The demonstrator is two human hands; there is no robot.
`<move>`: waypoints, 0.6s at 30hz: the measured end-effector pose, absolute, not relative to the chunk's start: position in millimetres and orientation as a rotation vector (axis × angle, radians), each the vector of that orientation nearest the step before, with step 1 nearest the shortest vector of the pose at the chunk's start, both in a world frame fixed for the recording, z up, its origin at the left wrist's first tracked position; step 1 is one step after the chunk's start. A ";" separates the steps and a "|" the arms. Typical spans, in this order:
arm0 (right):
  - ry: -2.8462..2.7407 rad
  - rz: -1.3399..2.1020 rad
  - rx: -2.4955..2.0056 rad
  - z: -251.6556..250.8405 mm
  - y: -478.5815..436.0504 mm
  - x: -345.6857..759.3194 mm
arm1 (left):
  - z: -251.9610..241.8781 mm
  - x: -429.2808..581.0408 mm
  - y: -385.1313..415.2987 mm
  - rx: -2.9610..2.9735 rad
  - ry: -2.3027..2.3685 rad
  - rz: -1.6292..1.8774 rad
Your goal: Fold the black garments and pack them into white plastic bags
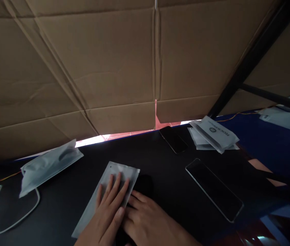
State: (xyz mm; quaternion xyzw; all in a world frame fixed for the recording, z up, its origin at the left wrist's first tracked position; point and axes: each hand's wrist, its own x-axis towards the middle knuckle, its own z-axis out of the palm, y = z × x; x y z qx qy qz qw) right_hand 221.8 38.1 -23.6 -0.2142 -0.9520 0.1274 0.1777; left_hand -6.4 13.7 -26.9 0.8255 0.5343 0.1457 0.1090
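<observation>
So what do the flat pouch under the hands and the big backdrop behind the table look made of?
The flat grey-white pouch under the left hand looks like matte plastic film, softly creased with a faint sheen; the right hand rests beside it. The brown backdrop looks like corrugated cardboard, dull, with fold lines and flap seams.

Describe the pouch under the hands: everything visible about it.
The pouch is a flat, pale grey-white packet, seemingly matte plastic, with a small dot near its top edge. It lies flat and skewed on the dark table. The left hand presses on it, fingers spread; the right hand touches its right edge, where a dark object shows. Its lower part is hidden.
</observation>
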 end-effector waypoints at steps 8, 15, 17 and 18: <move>-2.529 0.488 -0.893 -22.4 36.5 189.1 | -20.1 5.7 2.6 2.303 1.625 0.481; -2.550 0.619 -0.665 -8.5 42.4 225.6 | -33.7 -8.3 13.4 2.417 1.654 0.412; -2.523 0.646 -0.735 -10.6 40.2 240.7 | -38.6 -10.3 16.4 2.440 1.665 0.404; -2.503 0.636 -0.803 -12.3 38.6 246.9 | -40.9 -10.4 17.3 2.442 1.672 0.406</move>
